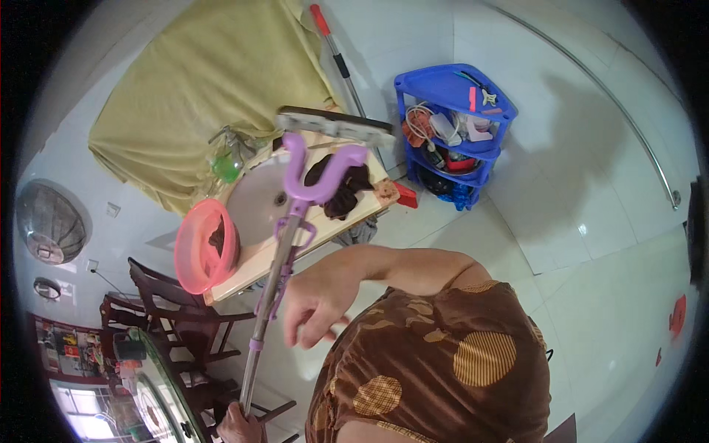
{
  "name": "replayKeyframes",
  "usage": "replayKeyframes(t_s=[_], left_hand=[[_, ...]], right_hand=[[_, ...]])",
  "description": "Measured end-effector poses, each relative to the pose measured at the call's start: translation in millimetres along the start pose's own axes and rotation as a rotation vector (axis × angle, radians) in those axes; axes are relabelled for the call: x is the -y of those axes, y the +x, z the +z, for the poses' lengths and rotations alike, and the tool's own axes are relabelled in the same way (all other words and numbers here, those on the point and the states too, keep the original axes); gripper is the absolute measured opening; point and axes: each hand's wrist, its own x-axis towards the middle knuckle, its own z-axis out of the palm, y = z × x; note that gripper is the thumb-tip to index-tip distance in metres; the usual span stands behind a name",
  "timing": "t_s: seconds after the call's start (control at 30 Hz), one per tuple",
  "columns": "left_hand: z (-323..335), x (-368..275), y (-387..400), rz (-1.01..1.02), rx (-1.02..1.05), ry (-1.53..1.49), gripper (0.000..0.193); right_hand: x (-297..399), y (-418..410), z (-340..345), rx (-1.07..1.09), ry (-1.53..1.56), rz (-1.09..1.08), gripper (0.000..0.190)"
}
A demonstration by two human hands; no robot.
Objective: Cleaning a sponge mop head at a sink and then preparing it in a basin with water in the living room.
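Note:
My left hand point(241, 423) is closed round the lower end of a metal pole, part of a sponge mop point(270, 288) with purple plastic fittings. The pole slants upward in view to a purple fork point(318, 188), with the mop head point(335, 124) at the top, over the washbasin counter. My right hand point(321, 310) hangs just right of the pole, fingers loosely bent and apart, holding nothing. Behind the pole are a white washbasin point(252, 199) and a dark cloth point(343, 194). A pink plastic basin point(205, 243) with something dark in it stands at the counter's near-left end.
A blue corner shelf point(454, 88) holds cables and small items. A red-ended pole point(340, 61) leans by a yellow-green cloth point(216, 83). A green bottle point(225, 168) stands by the tap. Dark wooden chairs point(183, 310) and a glass-topped table point(166, 376) are at lower left; a metal rail point(609, 99) runs along the right wall.

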Motion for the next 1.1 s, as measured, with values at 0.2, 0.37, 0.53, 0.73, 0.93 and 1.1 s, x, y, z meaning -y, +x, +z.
replayKeyframes(t_s=[0.2,0.37,0.53,0.73,0.93,1.1], left_hand=[[-23.4,-46.6,88.8,0.413,0.047,0.108,0.015],[12.9,-136.4,173.6,0.866,-0.027,0.077,0.022],[112.7,-252.6,228.8,1.122,0.044,-0.404,0.024],[66.4,-296.4,279.3,1.282,0.971,-0.823,0.037],[77.3,-339.1,404.1,0.435,0.829,-1.511,0.049],[103.1,-432.2,437.4,0.394,1.010,-1.792,0.023]], right_hand=[[28.6,56.6,9.8,-0.364,-0.257,-0.208,0.032],[-13.4,94.2,-4.0,-0.458,-0.565,-0.064,0.033],[-70.9,60.5,-38.2,-0.448,-0.614,0.388,0.022],[-224.9,-129.9,-58.7,-1.035,-0.773,0.606,0.021],[-336.0,-243.7,23.6,-1.364,-0.347,1.135,0.026],[-374.1,-283.5,23.8,-1.589,-0.182,1.126,0.014]])
